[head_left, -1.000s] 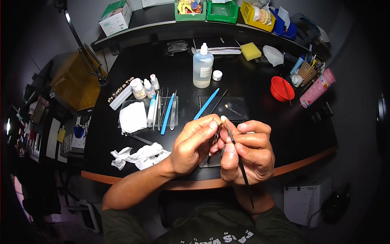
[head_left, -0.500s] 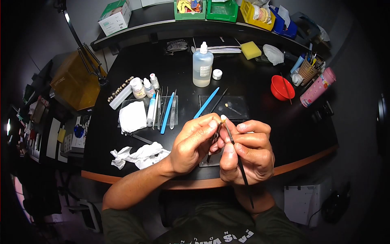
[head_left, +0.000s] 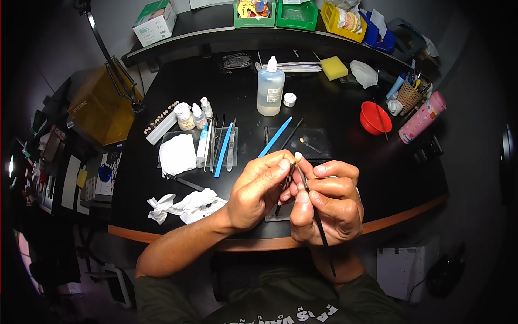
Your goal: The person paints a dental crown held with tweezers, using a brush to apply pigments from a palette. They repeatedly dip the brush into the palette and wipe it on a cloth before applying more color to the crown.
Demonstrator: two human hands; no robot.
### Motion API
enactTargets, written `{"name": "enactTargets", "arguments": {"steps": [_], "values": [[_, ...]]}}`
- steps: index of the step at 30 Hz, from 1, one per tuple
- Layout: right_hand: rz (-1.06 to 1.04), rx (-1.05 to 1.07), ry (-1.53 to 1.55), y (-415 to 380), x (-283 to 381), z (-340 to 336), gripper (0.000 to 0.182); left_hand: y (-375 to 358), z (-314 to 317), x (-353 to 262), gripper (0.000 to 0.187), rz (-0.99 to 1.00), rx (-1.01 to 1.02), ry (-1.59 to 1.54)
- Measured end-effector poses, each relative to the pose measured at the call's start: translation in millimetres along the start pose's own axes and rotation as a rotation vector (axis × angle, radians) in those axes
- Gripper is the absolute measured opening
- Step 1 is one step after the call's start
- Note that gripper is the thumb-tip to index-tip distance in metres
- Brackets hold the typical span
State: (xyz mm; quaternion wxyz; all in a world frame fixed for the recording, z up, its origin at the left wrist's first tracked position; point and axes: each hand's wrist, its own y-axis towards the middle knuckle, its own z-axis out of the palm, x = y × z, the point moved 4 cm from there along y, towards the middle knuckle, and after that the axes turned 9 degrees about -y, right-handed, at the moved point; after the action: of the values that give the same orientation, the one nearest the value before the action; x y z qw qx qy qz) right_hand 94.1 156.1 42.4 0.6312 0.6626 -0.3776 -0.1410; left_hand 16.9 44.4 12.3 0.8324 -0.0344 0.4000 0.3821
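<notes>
My right hand (head_left: 334, 202) is closed in a pinch around a thin brush (head_left: 322, 229) with a long black handle, whose tip points up toward the other hand. My left hand (head_left: 256, 186) is closed on a dark slender tool (head_left: 278, 209), mostly covered by the fingers. Between the two sets of fingertips sits a small whitish-yellow piece (head_left: 298, 156), which the brush tip meets or nearly meets; its exact kind is too small to tell. Beyond the hands lies a black slab (head_left: 318, 135) bearing a tiny tooth-coloured piece (head_left: 301, 140).
A large clear bottle (head_left: 270, 94) and small white jar (head_left: 290, 100) stand behind. To the left are small bottles (head_left: 184, 116), blue-handled tools (head_left: 223, 151), a white pad (head_left: 177, 154) and crumpled tissue (head_left: 197, 205). A red bowl (head_left: 372, 121) and pink flask (head_left: 421, 119) stand right.
The right hand and brush have shifted very slightly, the handle's lower end moving a little left. The left hand stays put with its tool.
</notes>
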Motion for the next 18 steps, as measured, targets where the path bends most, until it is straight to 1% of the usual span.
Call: {"name": "enactTargets", "arguments": {"steps": [4,8,11,18], "values": [[0.002,-0.008,-0.003,0,-1,1,0.022,-1,4,-2,0.034,-0.025,-0.032,-0.001],[-0.001,-0.016,-0.002,-1,-2,1,0.022,-1,-5,1,0.035,-0.018,0.015,0.025],[0.000,-0.035,0.004,-1,-2,1,0.022,-2,-15,4,0.040,-0.030,0.073,0.035],[0.000,-0.033,0.001,-3,-3,1,0.022,-1,-11,3,0.041,-0.017,0.074,0.049]]}}
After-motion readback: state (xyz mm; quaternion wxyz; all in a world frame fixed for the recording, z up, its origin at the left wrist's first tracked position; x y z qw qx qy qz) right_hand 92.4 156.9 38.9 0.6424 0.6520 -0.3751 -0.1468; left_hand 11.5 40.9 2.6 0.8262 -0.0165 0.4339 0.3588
